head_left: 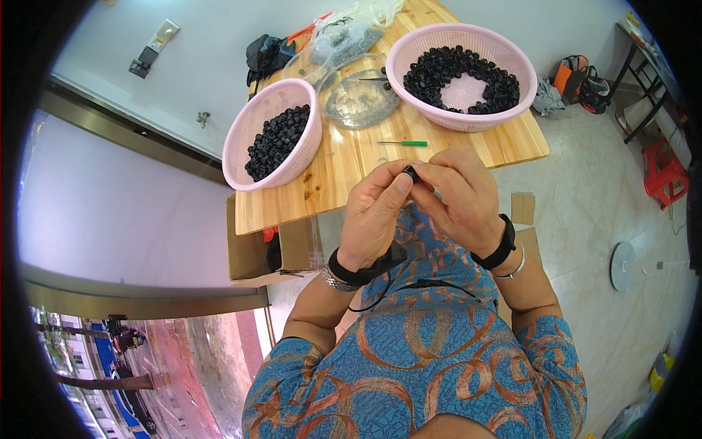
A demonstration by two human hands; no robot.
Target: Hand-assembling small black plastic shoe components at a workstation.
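Observation:
Just off the table's front edge, a small black plastic part (411, 173) is pinched between my two hands. My left hand (374, 212) grips it with thumb and forefinger from the left. From the right, the fingertips of my right hand (461, 201) close on the same part, covering much of it. Beyond my hands lies a screwdriver (413, 143) with a green handle. A pink basket (311, 139) on the left holds a heap of small black parts (278, 143). Another pink basket (453, 121) at the right holds more black parts (468, 62), ringed around its bare middle.
Between the baskets on the wooden table (344, 175) sits a clear round tray (358, 106) with tiny pieces. Clear plastic bags (358, 29) and a dark bag (269, 57) lie behind. Below the table's left side stands a cardboard box (300, 245); a red stool (664, 172) stands far right.

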